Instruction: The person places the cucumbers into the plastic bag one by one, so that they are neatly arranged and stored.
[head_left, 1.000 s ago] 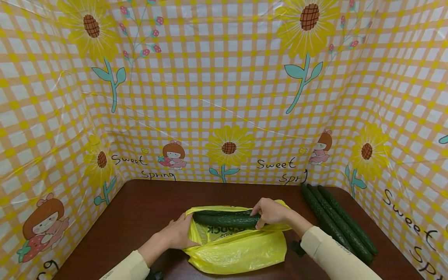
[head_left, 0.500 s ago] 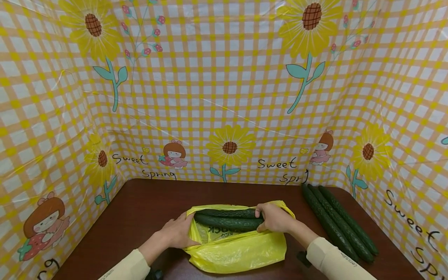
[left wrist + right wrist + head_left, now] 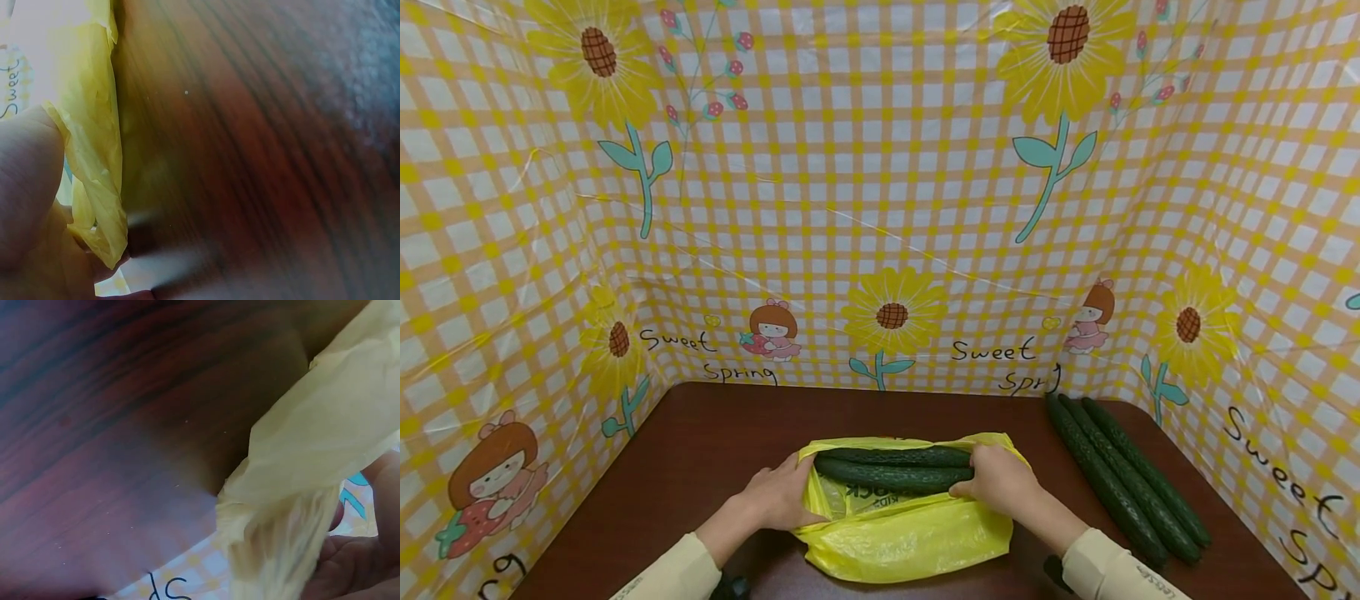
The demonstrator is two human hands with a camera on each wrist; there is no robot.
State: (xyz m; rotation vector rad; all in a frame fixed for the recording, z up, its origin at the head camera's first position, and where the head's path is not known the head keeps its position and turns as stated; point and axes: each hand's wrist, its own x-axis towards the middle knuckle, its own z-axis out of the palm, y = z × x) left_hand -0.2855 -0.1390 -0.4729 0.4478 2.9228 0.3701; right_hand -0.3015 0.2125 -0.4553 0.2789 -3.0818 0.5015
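I saw two cucumbers (image 3: 891, 477) lying inside a yellow bag (image 3: 917, 543). The left hand (image 3: 778, 496) gripped the bag's left rim; the right hand (image 3: 1004, 481) covered their right ends, whether grasping I couldn't tell.

The right ends of the two cucumbers (image 3: 891, 478) in the yellow bag (image 3: 910, 543) are covered by the right hand (image 3: 1006, 483). Some black letters (image 3: 859, 492) are partly hidden under them. The front edge of the table (image 3: 730, 425) and both sleeves (image 3: 1116, 573) are cut off. In the left wrist view, the left hand (image 3: 31, 206) is partly covered.
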